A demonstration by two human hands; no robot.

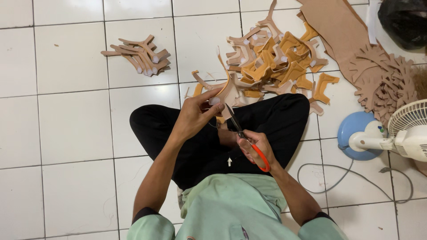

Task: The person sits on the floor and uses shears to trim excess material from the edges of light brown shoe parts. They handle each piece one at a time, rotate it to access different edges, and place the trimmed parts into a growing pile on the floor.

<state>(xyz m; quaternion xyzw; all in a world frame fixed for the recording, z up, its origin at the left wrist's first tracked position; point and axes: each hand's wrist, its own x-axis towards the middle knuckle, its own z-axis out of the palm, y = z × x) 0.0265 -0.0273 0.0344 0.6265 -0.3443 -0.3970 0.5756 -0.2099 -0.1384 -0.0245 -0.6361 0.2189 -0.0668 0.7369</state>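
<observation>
I sit cross-legged on a white tiled floor. My left hand (195, 113) pinches a tan cut-out piece (227, 91) with a white round patch, held up over my knees. My right hand (257, 146) grips scissors (242, 133) with orange handles; the dark blades point up at the lower edge of the piece. Just beyond the piece lies a large heap of tan and orange cut-out pieces (278, 58) on the floor.
A small neat stack of tan pieces (140, 55) lies at the far left. Brown sheet material (338, 26) and darker brown cut-outs (384, 80) are at the right. A white and blue fan (382, 135) with its grey cord (338, 180) stands right. A black bag (404, 20) sits top right.
</observation>
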